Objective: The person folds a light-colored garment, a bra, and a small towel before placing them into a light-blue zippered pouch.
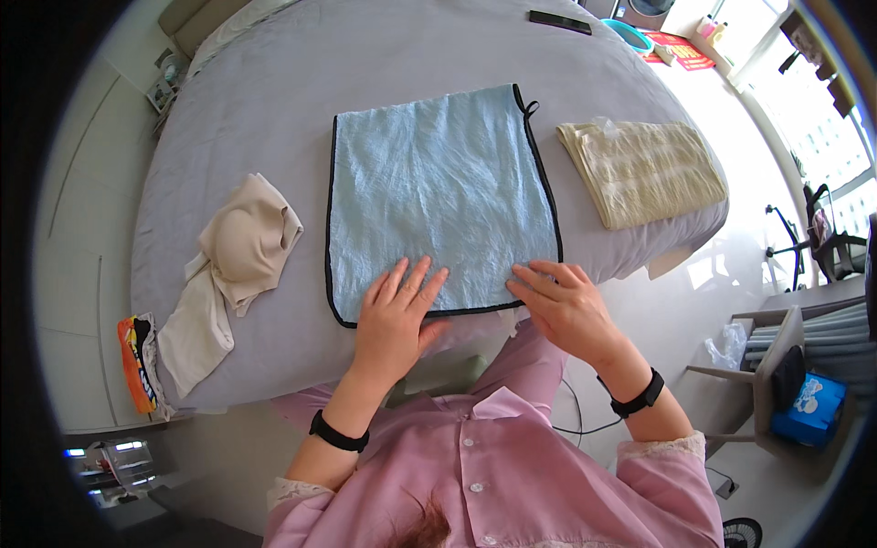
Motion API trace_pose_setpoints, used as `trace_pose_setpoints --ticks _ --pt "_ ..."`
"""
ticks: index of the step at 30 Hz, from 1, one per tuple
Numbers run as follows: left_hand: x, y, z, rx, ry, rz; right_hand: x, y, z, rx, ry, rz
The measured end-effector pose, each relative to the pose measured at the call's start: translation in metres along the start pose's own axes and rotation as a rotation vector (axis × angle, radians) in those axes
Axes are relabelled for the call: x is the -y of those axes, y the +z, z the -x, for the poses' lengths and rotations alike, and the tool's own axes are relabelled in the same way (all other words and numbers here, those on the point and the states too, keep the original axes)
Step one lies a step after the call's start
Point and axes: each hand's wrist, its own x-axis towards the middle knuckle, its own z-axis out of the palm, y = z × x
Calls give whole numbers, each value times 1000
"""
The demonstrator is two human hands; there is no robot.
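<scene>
A light blue towel (438, 185) with black edging lies spread on the bed in front of me, a small black hanging loop at its far right corner. My left hand (397, 315) rests on its near edge left of the middle, fingers apart. Near the towel's front right corner, my right hand (562, 301) lies with its fingertips on the cloth. Neither hand visibly grips anything. To the right is a folded beige towel (651, 171). On the left sits a beige moulded bra (243, 240), touching a folded cream cloth (195, 332).
The grey bedsheet (425, 55) carries a black phone (560, 22) at the far right. Orange patterned folded cloth (137, 363) is at the left edge. A chair (774, 370) holding a blue package (808, 407) stands right; a cable (579, 411) crosses the floor.
</scene>
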Motion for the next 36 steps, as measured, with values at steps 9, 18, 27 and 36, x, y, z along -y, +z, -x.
trace_pose_setpoints --ticks 9,18,27,36 --pt "21 1 14 -70 -56 9 3 2 -3 4 56 10" --pt "55 -39 72 -164 -141 74 0 -16 6 82 127 -483" --pt "83 -58 85 8 -171 23 -19 -17 -2 263 102 -27" --pt "91 -54 33 105 -154 38 -28 -2 -33 176 28 -86"
